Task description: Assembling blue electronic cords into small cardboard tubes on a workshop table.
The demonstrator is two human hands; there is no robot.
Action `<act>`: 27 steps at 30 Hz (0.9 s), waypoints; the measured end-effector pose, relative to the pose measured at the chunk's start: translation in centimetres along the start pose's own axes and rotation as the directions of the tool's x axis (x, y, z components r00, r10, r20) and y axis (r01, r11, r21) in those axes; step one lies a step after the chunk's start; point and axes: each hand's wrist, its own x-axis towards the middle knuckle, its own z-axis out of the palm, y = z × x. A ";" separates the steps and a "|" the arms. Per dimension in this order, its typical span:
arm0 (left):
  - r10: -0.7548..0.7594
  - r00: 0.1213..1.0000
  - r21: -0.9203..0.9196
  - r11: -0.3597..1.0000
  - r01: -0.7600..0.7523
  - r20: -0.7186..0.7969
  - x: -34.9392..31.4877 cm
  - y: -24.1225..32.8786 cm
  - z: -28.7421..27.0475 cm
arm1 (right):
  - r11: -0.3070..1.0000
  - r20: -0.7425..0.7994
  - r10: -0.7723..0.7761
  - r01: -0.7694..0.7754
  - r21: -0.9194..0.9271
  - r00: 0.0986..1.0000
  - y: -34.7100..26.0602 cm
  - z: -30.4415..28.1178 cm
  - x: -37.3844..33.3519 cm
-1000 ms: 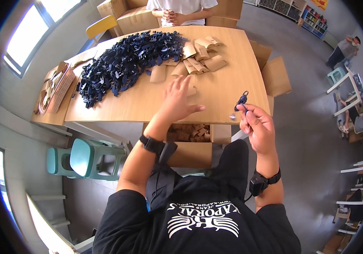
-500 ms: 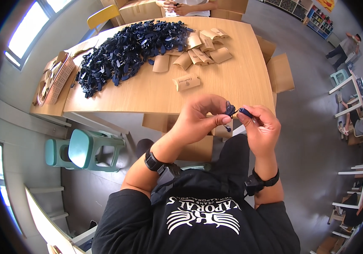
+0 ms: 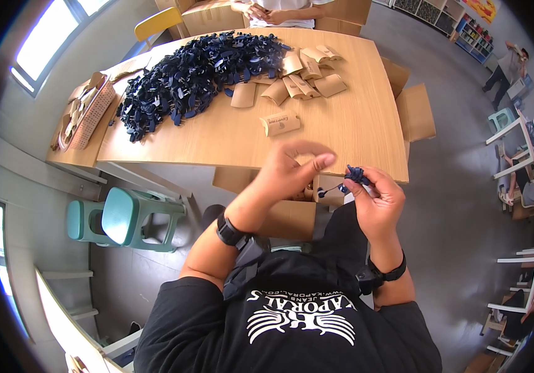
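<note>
My right hand (image 3: pixel 380 200) pinches a small bundled dark blue cord (image 3: pixel 357 174) between thumb and fingers, just off the table's near edge. A short end with small rounded dark tips hangs from the bundle toward the left. My left hand (image 3: pixel 285 173) is a little to the left, with thumb and fingers apart and nothing between them. Its fingers are slightly blurred. Beyond it on the table lies a single brown cardboard pillow box (image 3: pixel 280 124). A large heap of similar dark blue corded pieces (image 3: pixel 183 84) covers the table's far left.
Several more pillow boxes (image 3: pixel 301 79) lie beside the heap on the wooden table (image 3: pixel 348 133). A woven basket (image 3: pixel 92 115) stands at the left end. Green stools (image 3: pixel 120 214) are at the left, open cartons (image 3: pixel 417 112) at the right. Another person's hands (image 3: pixel 267 13) rest across the table.
My left hand has let go of the cord and moved slightly away, its fingers spreading. The bundle is now in my right hand alone.
</note>
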 end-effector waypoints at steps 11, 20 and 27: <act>-0.058 0.998 0.916 0.402 -0.003 0.029 4.3 -8.3 -5.5 | 0.975 -0.003 -0.003 0.004 0.224 1.000 -1.8 -1.3 0.7; 0.171 0.977 -0.021 0.985 -0.170 0.125 0.2 -1.8 -0.7 | 0.917 -0.011 -0.124 0.118 0.380 0.992 -5.0 -2.1 2.8; 0.032 0.995 0.064 0.997 -0.038 0.089 -1.6 1.0 1.1 | 0.857 -0.033 -0.344 0.328 0.398 0.938 -6.9 -1.4 4.5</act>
